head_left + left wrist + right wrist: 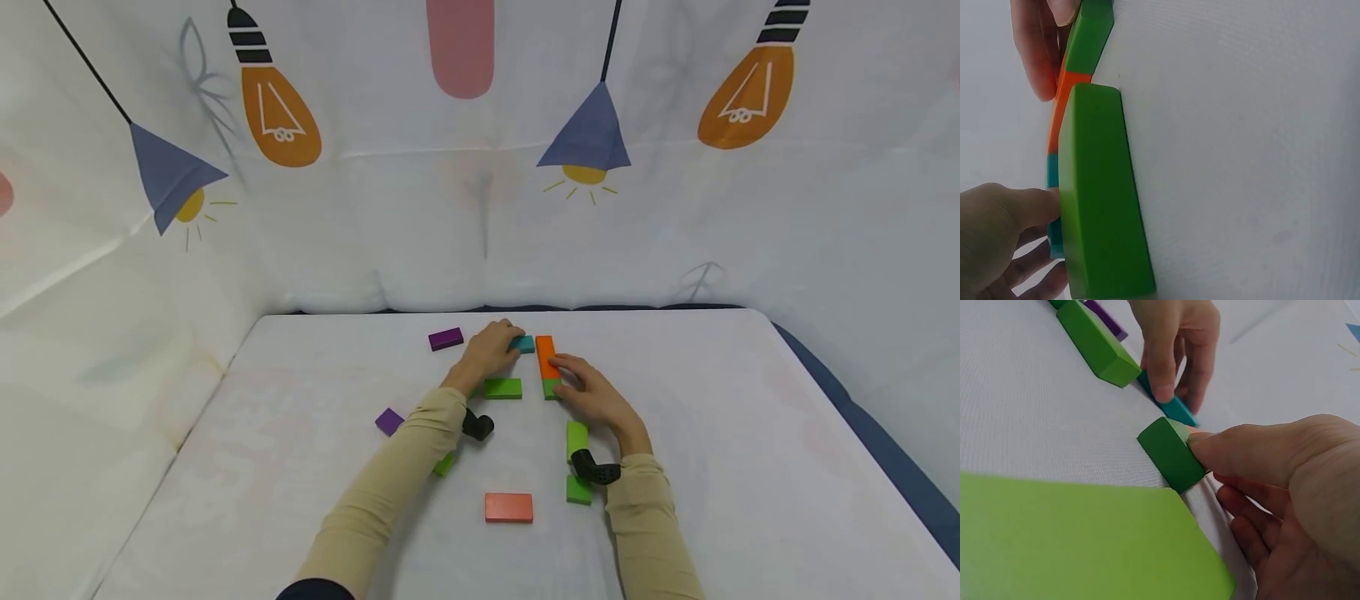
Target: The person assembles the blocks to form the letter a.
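At the far part of the table, my left hand (489,350) grips a teal block (527,344) between thumb and fingers. Just right of it stands an orange block (546,354), lying lengthwise away from me. A short green block (551,389) touches the orange one's near end. My right hand (597,398) pinches this green block, its thumb (1216,450) against the edge and a finger reaching along the orange block's right side. The right wrist view hides most of the orange block behind the thumb.
A long green block (503,389) lies near my left wrist. Two green blocks, one (577,437) beyond the other (578,490), lie by my right wrist. A salmon block (509,507) is nearest me. Purple blocks (446,338) (388,421) and another green block (444,464) sit left.
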A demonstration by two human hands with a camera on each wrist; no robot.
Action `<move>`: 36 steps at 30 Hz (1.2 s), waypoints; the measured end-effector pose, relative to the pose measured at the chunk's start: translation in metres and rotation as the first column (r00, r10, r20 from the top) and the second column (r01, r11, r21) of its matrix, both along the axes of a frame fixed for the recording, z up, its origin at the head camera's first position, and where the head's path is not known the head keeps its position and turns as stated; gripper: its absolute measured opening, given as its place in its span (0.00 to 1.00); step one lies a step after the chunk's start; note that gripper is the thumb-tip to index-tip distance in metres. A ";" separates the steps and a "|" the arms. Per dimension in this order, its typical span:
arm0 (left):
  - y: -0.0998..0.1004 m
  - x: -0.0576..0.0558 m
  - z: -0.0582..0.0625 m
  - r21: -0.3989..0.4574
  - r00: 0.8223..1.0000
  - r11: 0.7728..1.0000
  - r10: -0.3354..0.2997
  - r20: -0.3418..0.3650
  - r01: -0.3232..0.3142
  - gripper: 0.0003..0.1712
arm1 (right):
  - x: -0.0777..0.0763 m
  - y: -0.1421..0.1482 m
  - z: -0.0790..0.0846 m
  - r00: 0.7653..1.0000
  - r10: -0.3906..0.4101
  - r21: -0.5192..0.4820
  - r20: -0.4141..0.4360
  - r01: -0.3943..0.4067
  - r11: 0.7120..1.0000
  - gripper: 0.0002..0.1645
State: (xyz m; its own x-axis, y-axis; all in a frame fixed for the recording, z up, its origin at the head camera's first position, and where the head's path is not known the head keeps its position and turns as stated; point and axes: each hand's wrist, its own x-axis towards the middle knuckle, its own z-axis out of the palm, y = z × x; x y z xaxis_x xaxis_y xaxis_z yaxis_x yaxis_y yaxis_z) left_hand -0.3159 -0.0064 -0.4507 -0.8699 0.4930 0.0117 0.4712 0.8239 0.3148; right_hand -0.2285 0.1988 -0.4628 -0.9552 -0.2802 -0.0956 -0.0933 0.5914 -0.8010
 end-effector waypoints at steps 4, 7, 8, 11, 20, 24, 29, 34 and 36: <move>0.002 -0.001 0.000 0.007 1.000 1.000 0.001 -0.001 -0.001 0.23 | 0.000 0.000 0.000 1.000 0.001 -0.012 -0.002 -0.001 1.000 0.30; 0.002 -0.001 0.000 0.010 1.000 1.000 0.000 -0.001 0.000 0.23 | -0.001 0.000 0.000 1.000 0.004 -0.021 -0.003 -0.004 1.000 0.30; 0.003 -0.001 -0.001 0.007 1.000 1.000 0.000 0.000 0.000 0.23 | -0.001 0.000 -0.001 1.000 0.005 -0.025 0.000 -0.005 1.000 0.30; 0.003 -0.001 -0.001 0.000 1.000 1.000 -0.001 0.002 0.001 0.23 | -0.002 0.001 -0.001 1.000 0.001 -0.025 0.003 -0.001 1.000 0.30; 0.004 -0.003 0.001 -0.012 1.000 1.000 -0.016 -0.005 0.016 0.23 | -0.003 0.002 -0.001 1.000 -0.002 -0.025 0.002 0.002 1.000 0.30; 0.003 -0.002 0.001 -0.020 1.000 1.000 -0.011 0.005 0.011 0.23 | -0.003 0.000 -0.001 1.000 0.005 -0.031 0.000 -0.005 1.000 0.30; 0.004 -0.003 0.002 -0.010 1.000 1.000 -0.030 -0.001 0.030 0.23 | -0.003 0.000 0.000 1.000 0.004 -0.028 -0.006 -0.005 1.000 0.30; 0.005 -0.004 0.001 -0.022 0.999 0.999 -0.031 -0.008 0.031 0.23 | -0.003 0.001 0.001 1.000 0.007 -0.048 0.001 -0.007 0.999 0.30; 0.004 -0.004 0.001 -0.025 1.000 0.999 -0.026 0.000 0.026 0.23 | -0.003 0.000 0.000 1.000 0.013 -0.058 0.001 -0.013 0.998 0.31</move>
